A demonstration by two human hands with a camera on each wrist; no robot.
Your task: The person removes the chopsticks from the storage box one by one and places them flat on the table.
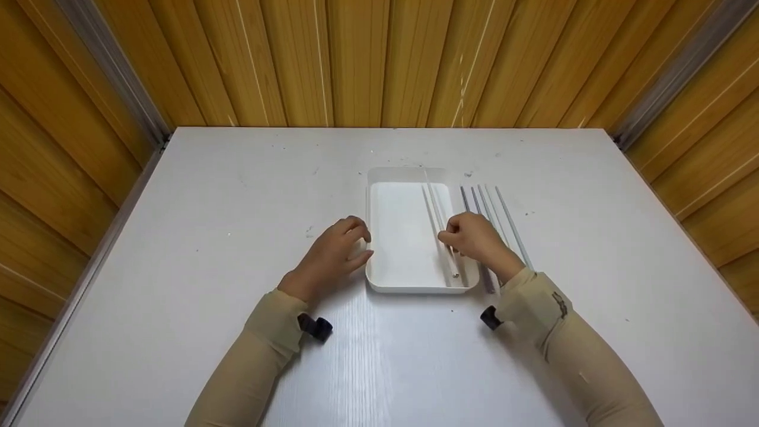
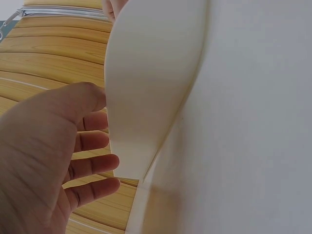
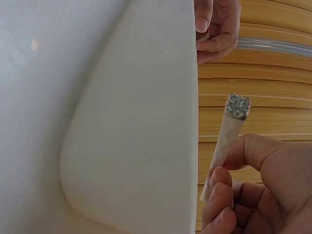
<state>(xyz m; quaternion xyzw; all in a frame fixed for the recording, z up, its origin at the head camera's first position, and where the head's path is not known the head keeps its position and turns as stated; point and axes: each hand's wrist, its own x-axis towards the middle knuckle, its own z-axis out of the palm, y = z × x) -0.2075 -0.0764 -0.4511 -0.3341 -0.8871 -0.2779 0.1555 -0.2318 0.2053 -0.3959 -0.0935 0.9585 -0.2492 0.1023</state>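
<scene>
A white rectangular tray [image 1: 415, 290] stands on the table between both hands. My right hand [image 1: 474, 237] pinches a white chopstick [image 1: 436, 210] between thumb and fingers, over the tray's right side. In the right wrist view, this chopstick [image 3: 225, 134] shows a glittery silver square end, tilted up beside the rim. A paler line runs next to it in the tray. My left hand [image 1: 332, 255] is at the tray's left rim, fingers loosely bent. Seen from the left wrist, its thumb and fingertips lie right at the tray edge, around no chopstick.
To the right of the tray lie several chopsticks, among them a purple one [image 1: 464, 198] and a pale blue-green one [image 1: 514, 228], partly hidden by the right hand and forearm. Wood-patterned panels [image 1: 356, 65] stand behind the white table [image 1: 267, 172] and at its sides.
</scene>
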